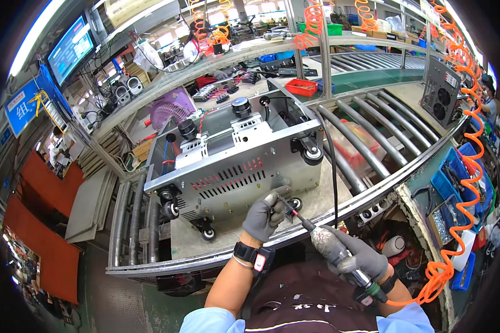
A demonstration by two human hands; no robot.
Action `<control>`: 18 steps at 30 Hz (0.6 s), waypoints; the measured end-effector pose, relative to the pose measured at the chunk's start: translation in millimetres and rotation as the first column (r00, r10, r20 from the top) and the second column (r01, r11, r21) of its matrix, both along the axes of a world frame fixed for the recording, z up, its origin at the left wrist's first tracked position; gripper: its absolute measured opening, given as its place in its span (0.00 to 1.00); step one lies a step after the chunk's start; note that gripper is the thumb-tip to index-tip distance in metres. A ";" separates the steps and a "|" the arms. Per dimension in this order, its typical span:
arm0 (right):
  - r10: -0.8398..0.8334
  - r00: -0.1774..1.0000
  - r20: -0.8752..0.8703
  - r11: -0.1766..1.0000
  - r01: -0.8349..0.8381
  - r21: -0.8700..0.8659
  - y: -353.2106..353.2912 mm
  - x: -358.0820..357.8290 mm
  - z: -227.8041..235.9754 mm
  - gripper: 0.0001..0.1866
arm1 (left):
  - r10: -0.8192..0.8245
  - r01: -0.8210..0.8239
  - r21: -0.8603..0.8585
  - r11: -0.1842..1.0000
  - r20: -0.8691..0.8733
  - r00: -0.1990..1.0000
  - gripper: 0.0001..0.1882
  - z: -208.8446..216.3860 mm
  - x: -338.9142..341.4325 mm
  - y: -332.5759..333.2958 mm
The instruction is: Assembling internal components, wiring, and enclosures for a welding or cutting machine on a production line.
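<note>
A silver metal cabinet [233, 194] with slotted vents lies on its side on a board over the conveyor. Casters sit at its corners, among them a near-right caster [296, 205] and a near-left caster [208, 233]. My gloved right hand [365, 255] is wrapped round an air screwdriver [329, 244], its bit pointing up and left toward the near-right caster. Close to the bit's tip, my gloved left hand [259, 218] has its fingers bent together in a pinch; whatever they hold is too small to make out. Two compressor pumps [250, 129] show along the cabinet's upper edge.
Conveyor rollers [372, 127] run right of the cabinet. An orange coiled hose [465, 222] hangs at the right and reaches the screwdriver. Blue parts bins [450, 175] stand nearby. Behind the cabinet are a purple fan [169, 114] and a red tray [301, 87].
</note>
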State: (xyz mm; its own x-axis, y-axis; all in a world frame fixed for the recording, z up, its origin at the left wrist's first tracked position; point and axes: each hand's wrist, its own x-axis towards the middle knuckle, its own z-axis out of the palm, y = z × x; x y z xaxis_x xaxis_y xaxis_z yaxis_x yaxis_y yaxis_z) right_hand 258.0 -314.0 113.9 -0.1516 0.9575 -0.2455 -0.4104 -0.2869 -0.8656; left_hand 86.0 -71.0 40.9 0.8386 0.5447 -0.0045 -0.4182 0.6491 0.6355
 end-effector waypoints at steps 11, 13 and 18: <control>0.025 0.989 0.147 1.000 -0.024 -0.006 -2.8 3.8 -15.1 0.54 | -0.195 0.235 0.193 0.953 -0.202 0.960 0.18 9.1 -14.9 8.9; 0.040 0.984 0.172 0.999 -0.036 -0.026 -5.3 5.6 -15.7 0.56 | -0.227 0.279 0.159 0.947 -0.285 0.931 0.19 10.2 -18.5 10.4; 0.087 0.959 0.270 0.996 -0.094 0.011 -9.3 6.6 -16.0 0.54 | -0.227 0.330 0.257 0.909 -0.360 0.905 0.23 15.5 -21.3 5.5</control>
State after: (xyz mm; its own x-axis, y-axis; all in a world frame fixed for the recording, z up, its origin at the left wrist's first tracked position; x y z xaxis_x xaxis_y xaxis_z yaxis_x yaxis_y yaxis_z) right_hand 264.6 -323.3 97.9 -0.1695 0.9488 -0.2665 -0.1351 -0.2902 -0.9474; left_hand 64.7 -65.5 56.4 0.9374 0.3061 -0.1661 0.0064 0.4616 0.8870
